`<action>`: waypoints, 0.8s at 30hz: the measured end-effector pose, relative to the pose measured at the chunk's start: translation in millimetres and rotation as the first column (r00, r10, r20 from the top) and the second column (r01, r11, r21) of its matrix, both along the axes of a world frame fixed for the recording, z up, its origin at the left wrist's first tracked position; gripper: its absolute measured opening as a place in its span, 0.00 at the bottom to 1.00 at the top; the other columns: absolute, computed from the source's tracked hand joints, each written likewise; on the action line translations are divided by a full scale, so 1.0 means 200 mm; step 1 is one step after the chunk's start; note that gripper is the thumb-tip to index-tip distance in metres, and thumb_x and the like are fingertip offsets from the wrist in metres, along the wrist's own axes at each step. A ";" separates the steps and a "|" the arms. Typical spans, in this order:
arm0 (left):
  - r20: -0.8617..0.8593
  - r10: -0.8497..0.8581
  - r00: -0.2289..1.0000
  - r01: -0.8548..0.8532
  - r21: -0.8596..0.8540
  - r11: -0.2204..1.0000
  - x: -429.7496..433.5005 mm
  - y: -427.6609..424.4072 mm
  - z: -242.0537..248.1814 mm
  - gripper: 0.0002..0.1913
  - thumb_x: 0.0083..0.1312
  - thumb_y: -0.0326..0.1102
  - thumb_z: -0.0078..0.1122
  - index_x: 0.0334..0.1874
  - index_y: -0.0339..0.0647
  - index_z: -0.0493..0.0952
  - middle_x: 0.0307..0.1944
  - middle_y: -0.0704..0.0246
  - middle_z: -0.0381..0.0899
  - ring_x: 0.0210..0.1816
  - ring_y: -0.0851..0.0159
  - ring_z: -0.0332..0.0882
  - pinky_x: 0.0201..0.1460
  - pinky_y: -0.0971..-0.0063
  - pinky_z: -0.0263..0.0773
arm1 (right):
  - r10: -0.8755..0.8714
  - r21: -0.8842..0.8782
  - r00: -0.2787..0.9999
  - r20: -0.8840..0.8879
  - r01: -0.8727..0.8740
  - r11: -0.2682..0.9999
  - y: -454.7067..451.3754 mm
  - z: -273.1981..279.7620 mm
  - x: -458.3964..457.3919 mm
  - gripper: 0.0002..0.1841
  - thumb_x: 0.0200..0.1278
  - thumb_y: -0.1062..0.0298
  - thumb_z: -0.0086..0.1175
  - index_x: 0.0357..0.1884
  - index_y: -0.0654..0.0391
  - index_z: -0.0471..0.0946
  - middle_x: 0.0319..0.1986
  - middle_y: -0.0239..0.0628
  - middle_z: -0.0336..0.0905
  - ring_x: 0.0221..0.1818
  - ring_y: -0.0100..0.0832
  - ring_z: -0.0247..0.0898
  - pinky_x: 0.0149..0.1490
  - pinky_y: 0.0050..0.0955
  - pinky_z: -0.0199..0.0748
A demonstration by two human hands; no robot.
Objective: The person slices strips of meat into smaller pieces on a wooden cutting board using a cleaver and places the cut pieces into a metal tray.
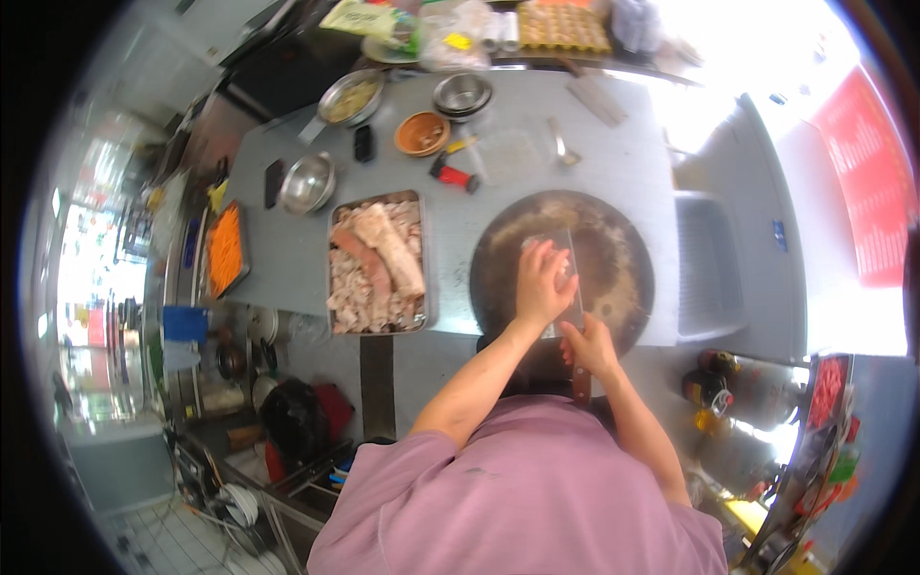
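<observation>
My right hand (593,348) grips a cleaver (574,305) near the junction of its broad metal blade and brown riveted handle, which points back towards my body. My left hand (544,284) lies over the blade, fingers reaching forward along it. Something pale shows by the left fingertips, too blurred to name; whether that hand grips anything is hidden. Both hands are above a round, stained chopping block (618,237). Left of the block, a rectangular metal tray (429,287) holds chopped pale meat, with a long meaty bone (388,248) and a reddish strip of meat (366,262) on top.
On the metal table (453,208) stand a steel bowl (307,184), an orange bowl (422,134), stacked metal bowls (462,95) and a strainer with food (351,99). A red-and-black tool (455,175) and a ladle (564,147) lie beyond the block. A grey plastic tub (708,266) is at right.
</observation>
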State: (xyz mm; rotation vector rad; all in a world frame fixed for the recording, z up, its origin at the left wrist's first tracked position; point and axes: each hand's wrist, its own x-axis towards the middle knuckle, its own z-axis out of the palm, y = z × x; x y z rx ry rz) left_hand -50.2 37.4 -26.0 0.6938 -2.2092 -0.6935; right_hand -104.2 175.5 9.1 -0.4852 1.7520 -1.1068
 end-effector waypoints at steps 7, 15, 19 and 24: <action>-0.089 0.176 0.980 -0.181 -0.048 0.982 0.39 -0.32 0.18 0.21 0.50 0.35 0.65 0.48 0.44 0.76 0.54 0.60 0.69 0.58 0.46 0.64 0.61 0.56 0.63 | 0.153 -0.090 0.988 -0.032 -0.155 0.984 -0.37 0.17 0.29 0.13 0.65 0.66 0.53 0.28 0.64 0.67 0.16 0.38 0.75 0.15 0.25 0.71 0.19 0.25 0.69; -0.073 0.336 0.939 -0.343 -0.128 0.930 1.13 -0.87 0.12 0.14 0.54 0.31 0.61 0.44 0.40 0.77 0.50 0.61 0.73 0.54 0.51 0.70 0.54 0.60 0.68 | 0.306 -0.098 0.949 -0.079 -0.312 0.945 -0.92 0.18 0.85 0.12 0.65 0.66 0.52 0.31 0.66 0.70 0.18 0.40 0.77 0.15 0.26 0.72 0.20 0.27 0.70; 0.034 0.356 0.934 -0.349 -0.132 0.928 1.28 -0.94 -0.02 0.09 0.59 0.31 0.56 0.42 0.40 0.78 0.50 0.61 0.75 0.56 0.53 0.69 0.58 0.60 0.65 | 0.231 -0.034 0.972 -0.044 -0.232 0.972 -0.90 0.18 0.87 0.10 0.65 0.68 0.52 0.31 0.64 0.69 0.17 0.37 0.73 0.14 0.25 0.69 0.18 0.26 0.68; 0.062 0.313 0.948 -0.313 -0.014 0.950 1.33 -0.99 -0.02 0.11 0.68 0.35 0.50 0.45 0.39 0.78 0.47 0.63 0.79 0.53 0.60 0.73 0.51 0.68 0.69 | -0.084 -0.088 0.991 -0.101 0.075 0.993 -0.67 0.25 0.72 0.08 0.66 0.69 0.51 0.31 0.61 0.68 0.16 0.35 0.72 0.12 0.23 0.66 0.16 0.25 0.64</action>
